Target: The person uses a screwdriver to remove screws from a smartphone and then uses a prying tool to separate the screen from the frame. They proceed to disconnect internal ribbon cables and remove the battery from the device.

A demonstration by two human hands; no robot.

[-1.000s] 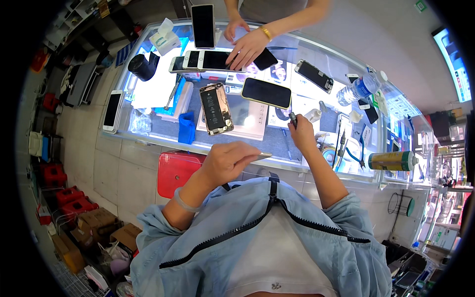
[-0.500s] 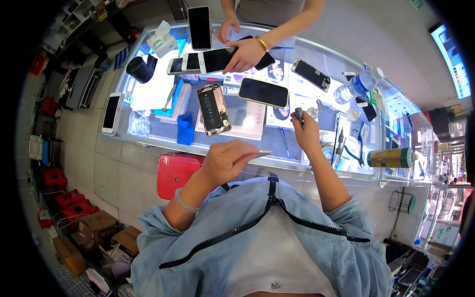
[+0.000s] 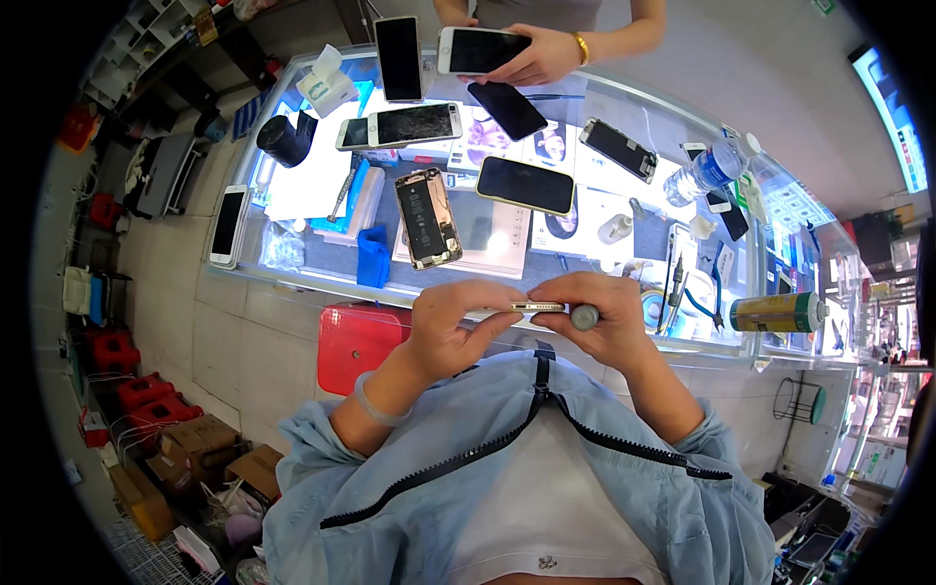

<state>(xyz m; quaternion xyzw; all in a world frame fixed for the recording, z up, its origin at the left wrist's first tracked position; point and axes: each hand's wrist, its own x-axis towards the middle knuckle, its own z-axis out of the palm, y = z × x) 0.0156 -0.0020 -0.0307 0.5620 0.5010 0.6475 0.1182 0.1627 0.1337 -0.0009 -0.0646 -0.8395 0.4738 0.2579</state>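
In front of my jacket, at the counter's near edge, both hands meet at a slim phone [image 3: 538, 307] seen edge-on, its end showing small holes. My left hand [image 3: 456, 322] is closed on its left side between thumb and fingers. At the right end, my right hand [image 3: 614, 312] pinches it and also keeps hold of a grey cylindrical tool [image 3: 585, 317], its round end toward me. The tool's kind is not clear. Beyond my hands, an opened phone [image 3: 427, 219] with its black battery bared lies tilted, and a dark-screened phone [image 3: 526, 185] rests beside it.
Across the glass counter [image 3: 322, 274], a person's hand [image 3: 546, 54] holds a white phone [image 3: 480, 51]. A removed phone screen [image 3: 619, 149], a water bottle [image 3: 704, 173], blue pliers [image 3: 710, 302] and a yellow-green can [image 3: 775, 313] stand or lie rightward. Below is a red stool [image 3: 361, 346].
My right hand has come back from over the counter with the grey tool and met the phone in my left hand. The other person has lifted a white phone off the row.
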